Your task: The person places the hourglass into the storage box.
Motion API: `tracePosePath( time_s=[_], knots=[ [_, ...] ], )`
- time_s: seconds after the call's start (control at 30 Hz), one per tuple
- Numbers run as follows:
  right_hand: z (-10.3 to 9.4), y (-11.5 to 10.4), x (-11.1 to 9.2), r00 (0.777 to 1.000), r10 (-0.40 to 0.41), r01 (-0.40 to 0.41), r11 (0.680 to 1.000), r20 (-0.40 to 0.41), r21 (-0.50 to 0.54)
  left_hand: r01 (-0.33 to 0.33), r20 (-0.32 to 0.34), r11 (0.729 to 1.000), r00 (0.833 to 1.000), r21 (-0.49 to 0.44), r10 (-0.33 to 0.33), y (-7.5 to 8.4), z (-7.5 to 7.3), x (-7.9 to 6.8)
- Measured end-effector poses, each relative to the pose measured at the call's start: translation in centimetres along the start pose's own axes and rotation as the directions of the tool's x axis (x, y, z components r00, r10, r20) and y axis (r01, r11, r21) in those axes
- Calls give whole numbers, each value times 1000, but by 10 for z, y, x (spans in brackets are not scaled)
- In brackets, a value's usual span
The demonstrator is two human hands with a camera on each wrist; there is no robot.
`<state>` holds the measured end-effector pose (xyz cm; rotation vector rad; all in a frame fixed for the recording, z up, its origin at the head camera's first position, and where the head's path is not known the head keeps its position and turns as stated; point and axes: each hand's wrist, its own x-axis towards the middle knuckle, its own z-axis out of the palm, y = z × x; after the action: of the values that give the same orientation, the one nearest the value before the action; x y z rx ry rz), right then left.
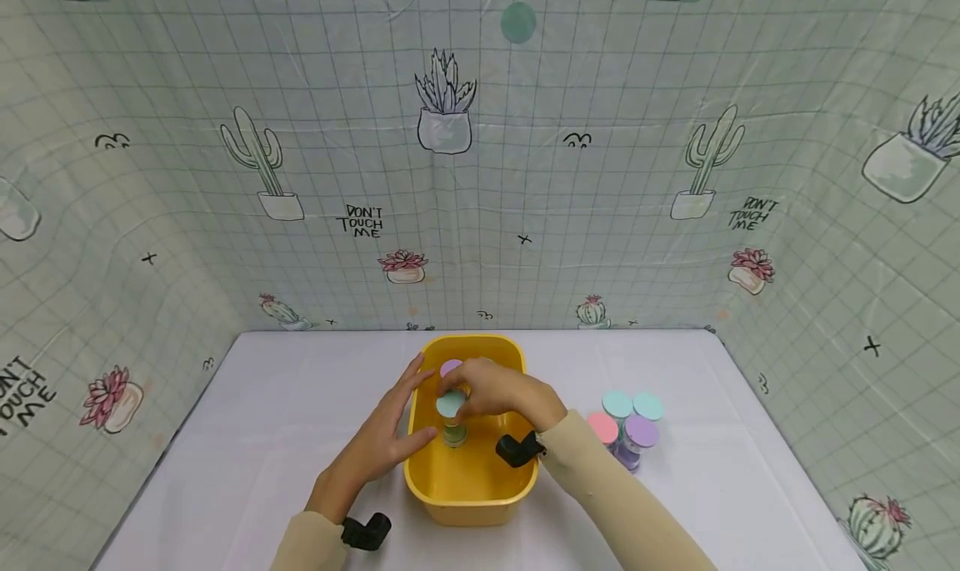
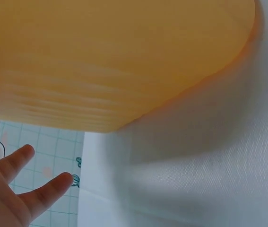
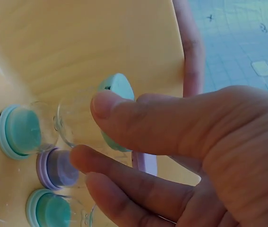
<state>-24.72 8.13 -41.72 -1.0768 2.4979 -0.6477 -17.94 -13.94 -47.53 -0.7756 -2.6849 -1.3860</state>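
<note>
Inside the yellow bin (image 1: 468, 479), my right hand (image 1: 491, 388) grips a sand timer (image 1: 451, 404) with a mint cap, thumb and fingers about its upper end. The right wrist view shows that mint cap (image 3: 121, 85) beside the thumb, and the clear glass below it partly hidden. More sand timers stand under it, with a teal base (image 3: 22, 130), a purple base (image 3: 60, 168) and another teal base (image 3: 51, 208). My left hand (image 1: 386, 433) is at the bin's left side, fingers spread and fairly straight, one seeming to touch the rim.
Right of the bin, a cluster of sand timers stands on the white table (image 1: 225, 471): two mint caps (image 1: 617, 403), a pink cap (image 1: 602, 428) and a purple cap (image 1: 641, 430). A patterned cloth (image 1: 480, 196) rises behind and at both sides.
</note>
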Motion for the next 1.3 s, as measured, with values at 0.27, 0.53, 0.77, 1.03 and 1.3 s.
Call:
tracePosePath(
  time_s=[0.27,0.53,0.77,1.03,1.3],
  knots=[
    [-4,0,-4,999,-6,7,1000,-34,13,0,5,999,1000,37,0,0,-2,4],
    [-1,1,0,1000,-2,3,1000,-30,20,17,10,999,1000,43,-18,-1,-3,2],
    [-2,-1,1,998,33,-31,998,-47,51,23,8,999,1000,36,-24,-2,-1,2],
    [-3,1,-1,997,52,-49,997,-50,64,25,14,999,1000,38,-25,-2,-1,1],
    [-17,-5,-12,997,50,-39,987,-65,155,19,24,999,1000,27,-20,-2,-3,1]
  ],
)
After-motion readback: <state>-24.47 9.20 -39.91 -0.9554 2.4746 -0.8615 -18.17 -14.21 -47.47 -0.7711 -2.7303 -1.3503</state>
